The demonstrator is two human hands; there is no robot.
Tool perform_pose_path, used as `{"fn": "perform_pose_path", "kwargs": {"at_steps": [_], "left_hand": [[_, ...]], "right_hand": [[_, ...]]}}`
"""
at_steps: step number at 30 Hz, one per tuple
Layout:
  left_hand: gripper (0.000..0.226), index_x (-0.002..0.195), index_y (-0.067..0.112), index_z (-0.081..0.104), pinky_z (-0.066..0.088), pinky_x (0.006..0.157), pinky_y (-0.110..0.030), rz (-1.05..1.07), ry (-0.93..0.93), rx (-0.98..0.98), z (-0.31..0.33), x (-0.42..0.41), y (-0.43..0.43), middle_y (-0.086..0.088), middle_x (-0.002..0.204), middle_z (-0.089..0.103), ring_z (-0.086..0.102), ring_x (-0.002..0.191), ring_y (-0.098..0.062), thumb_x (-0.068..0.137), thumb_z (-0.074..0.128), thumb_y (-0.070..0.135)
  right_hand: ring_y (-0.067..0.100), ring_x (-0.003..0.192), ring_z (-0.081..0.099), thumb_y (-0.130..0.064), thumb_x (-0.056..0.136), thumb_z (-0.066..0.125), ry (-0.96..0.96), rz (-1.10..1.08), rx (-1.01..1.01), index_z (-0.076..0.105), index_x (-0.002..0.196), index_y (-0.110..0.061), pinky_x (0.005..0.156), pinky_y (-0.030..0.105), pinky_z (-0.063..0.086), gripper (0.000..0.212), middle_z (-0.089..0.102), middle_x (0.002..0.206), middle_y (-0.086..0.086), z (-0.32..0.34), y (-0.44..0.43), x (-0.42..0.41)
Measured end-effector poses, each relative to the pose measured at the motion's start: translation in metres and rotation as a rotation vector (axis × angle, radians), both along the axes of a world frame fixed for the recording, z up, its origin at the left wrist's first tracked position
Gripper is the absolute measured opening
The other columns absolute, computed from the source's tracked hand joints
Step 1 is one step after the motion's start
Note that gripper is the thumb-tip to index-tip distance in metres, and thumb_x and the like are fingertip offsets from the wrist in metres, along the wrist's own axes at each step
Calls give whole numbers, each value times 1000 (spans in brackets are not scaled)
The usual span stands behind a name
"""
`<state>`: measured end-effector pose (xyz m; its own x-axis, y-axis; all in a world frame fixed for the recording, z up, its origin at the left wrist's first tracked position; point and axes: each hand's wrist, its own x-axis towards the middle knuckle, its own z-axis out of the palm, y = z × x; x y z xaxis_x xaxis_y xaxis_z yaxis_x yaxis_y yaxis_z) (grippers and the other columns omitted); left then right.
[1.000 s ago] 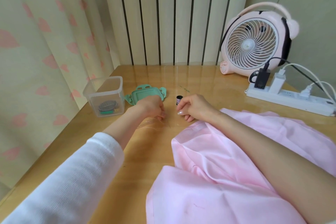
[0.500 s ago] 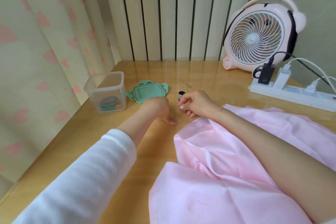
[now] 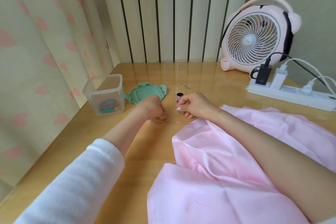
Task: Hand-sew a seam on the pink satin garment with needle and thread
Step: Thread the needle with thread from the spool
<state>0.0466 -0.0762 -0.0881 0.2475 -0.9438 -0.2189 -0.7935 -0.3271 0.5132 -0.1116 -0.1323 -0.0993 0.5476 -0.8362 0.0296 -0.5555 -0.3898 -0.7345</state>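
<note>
Currently noting pink satin garment [image 3: 227, 178] lying bunched on table [image 3: 200, 76], near-right part. Seeing R hand [image 3: 192, 105] just past garment's far edge, fingers curled, thumb meeting index; unable to tell what, if anything, being pinched. Finding L hand [image 3: 152, 109] beside it, fingertips down on tabletop; grip likewise unclear. Logging thread spool [image 3: 179, 96] standing upright just beyond R hand. Recording clear container [image 3: 105, 94] and green lid [image 3: 145, 93] sitting further L.
</note>
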Motion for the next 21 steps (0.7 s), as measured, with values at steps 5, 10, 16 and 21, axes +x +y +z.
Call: {"fn": "perform_pose_path", "kwargs": {"at_steps": [5, 10, 16, 21], "left_hand": [[14, 77, 15, 62, 46, 51, -17, 16, 85, -87, 5, 1, 5, 1, 62, 60, 55, 49, -7, 79, 75, 7], [25, 76, 14, 55, 45, 61, -26, 2, 238, -367, 20, -3, 13, -1, 61, 57, 51, 52, -15, 74, 77, 1], [25, 100, 13, 61, 53, 74, -35, 42, 264, -533, 28, 9, 30, -1, 89, 64, 62, 79, -19, 81, 74, 24], [12, 82, 29, 62, 48, 75, -31, 5, -176, -350, 18, 24, 43, 5, 100, 67, 60, 101, -19, 84, 68, 18]], "right_hand": [[13, 57, 59, -11, 84, 69, -61, 17, 41, 67, 75, -20, 55, 23, 53, 13, 67, 71, 4, 3, 4, 0], [8, 60, 52, -21, 75, 78, -89, 74, 71, 70, 72, -18, 58, 19, 42, 10, 62, 67, -2, 17, 15, 7], [7, 47, 51, -9, 80, 73, -147, 40, 160, 64, 67, -10, 48, 18, 43, 15, 65, 63, 4, 30, 16, 0], [11, 47, 59, 7, 80, 66, -267, -7, 229, 62, 72, -5, 46, 21, 49, 15, 63, 63, 14, 27, 13, -9]]}}
